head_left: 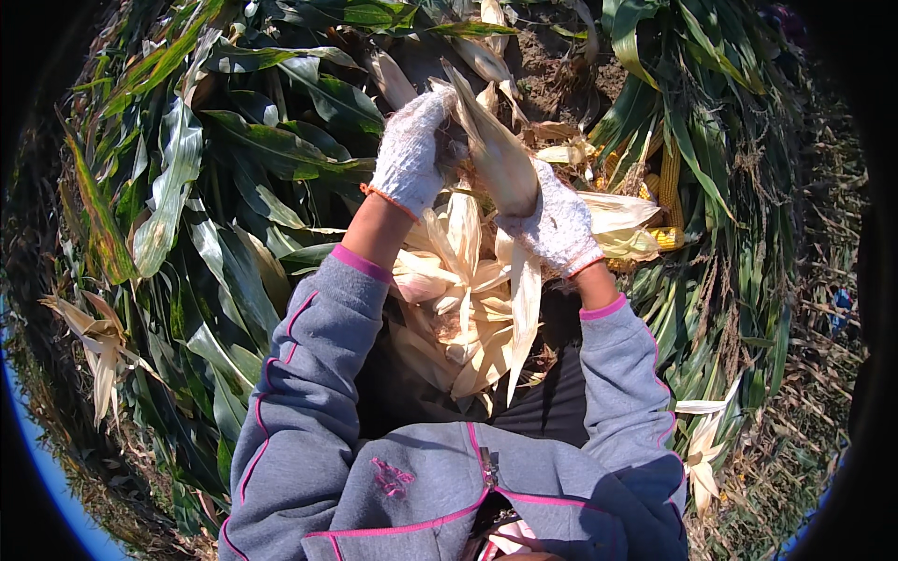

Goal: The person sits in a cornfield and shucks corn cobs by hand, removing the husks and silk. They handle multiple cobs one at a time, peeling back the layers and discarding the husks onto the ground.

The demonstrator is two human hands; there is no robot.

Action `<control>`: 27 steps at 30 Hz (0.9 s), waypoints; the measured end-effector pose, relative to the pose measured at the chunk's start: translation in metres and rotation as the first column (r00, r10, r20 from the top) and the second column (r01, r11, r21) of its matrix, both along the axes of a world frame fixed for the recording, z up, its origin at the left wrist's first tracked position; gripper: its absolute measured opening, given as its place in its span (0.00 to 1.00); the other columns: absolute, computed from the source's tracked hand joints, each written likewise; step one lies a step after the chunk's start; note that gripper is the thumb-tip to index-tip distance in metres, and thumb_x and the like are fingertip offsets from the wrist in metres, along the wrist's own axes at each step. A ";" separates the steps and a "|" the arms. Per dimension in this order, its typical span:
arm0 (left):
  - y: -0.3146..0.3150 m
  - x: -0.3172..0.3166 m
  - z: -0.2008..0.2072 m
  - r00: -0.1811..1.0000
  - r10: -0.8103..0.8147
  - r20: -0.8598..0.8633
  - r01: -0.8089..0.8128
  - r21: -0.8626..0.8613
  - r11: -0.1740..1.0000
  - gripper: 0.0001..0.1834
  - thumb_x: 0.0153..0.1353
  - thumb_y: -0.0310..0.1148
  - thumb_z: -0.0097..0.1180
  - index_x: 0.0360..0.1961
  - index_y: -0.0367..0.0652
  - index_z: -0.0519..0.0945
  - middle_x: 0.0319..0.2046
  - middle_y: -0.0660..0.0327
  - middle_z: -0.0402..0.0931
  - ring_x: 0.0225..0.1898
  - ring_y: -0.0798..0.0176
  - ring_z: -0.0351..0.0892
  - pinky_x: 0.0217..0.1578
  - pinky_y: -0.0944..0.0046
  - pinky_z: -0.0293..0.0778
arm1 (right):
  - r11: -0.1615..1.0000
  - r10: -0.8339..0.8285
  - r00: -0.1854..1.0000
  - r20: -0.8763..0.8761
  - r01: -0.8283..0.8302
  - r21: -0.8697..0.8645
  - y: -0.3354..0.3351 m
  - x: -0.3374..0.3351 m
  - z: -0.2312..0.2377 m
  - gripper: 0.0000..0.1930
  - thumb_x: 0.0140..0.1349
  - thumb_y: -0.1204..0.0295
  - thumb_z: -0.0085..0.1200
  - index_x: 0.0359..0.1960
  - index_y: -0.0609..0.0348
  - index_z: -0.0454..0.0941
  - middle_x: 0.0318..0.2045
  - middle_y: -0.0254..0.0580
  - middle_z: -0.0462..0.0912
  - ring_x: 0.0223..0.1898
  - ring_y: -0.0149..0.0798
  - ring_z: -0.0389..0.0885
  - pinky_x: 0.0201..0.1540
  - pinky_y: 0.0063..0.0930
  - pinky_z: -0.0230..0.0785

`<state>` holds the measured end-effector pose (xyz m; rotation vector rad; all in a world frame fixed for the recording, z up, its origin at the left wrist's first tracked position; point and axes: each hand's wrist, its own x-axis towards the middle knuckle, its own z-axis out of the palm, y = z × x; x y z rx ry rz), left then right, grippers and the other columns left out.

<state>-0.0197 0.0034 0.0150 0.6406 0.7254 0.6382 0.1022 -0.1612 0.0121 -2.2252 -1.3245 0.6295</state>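
An ear of corn, wrapped in its pale dry husk, is held at a slant in front of me. My right hand, in a white knit glove, is closed round its lower end. Near the upper tip, my left hand, gloved alike, is closed at the husk's edge; its fingertips are partly hidden. Below both hands lies a heap of peeled husks, loose leaves spread out. A long strip of husk hangs beneath the right hand.
Green corn stalks and leaves are piled on the left, with more stalks on the right. Bare yellow cobs lie beyond my right hand. Brown soil shows at the far side. A dry husk lies at far left.
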 end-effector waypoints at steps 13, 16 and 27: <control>-0.041 0.016 -0.018 0.982 -0.179 0.055 0.183 -0.076 0.980 0.07 0.67 0.33 0.52 0.33 0.43 0.77 0.24 0.66 0.74 0.21 0.69 0.72 0.23 0.69 0.70 | 0.892 -0.048 0.928 -0.369 0.206 0.402 0.009 0.006 -0.004 0.23 0.61 0.75 0.57 0.58 0.66 0.69 0.54 0.54 0.74 0.53 0.46 0.77 0.51 0.32 0.72; -0.048 0.023 -0.021 0.973 -0.201 0.111 0.210 -0.083 0.974 0.08 0.67 0.34 0.51 0.35 0.42 0.77 0.25 0.65 0.74 0.23 0.69 0.73 0.25 0.69 0.71 | 0.793 -0.078 0.982 0.169 -0.042 0.608 0.008 0.009 -0.021 0.19 0.55 0.79 0.57 0.51 0.66 0.74 0.45 0.54 0.76 0.45 0.49 0.79 0.48 0.34 0.72; -0.034 0.021 -0.024 0.998 -0.062 -0.003 0.061 -0.129 0.990 0.07 0.66 0.34 0.52 0.31 0.43 0.75 0.23 0.63 0.72 0.21 0.68 0.72 0.21 0.69 0.71 | 0.433 -0.099 0.469 -0.878 0.814 0.387 0.002 0.044 -0.023 0.12 0.71 0.66 0.45 0.43 0.63 0.76 0.40 0.44 0.82 0.39 0.39 0.79 0.51 0.35 0.71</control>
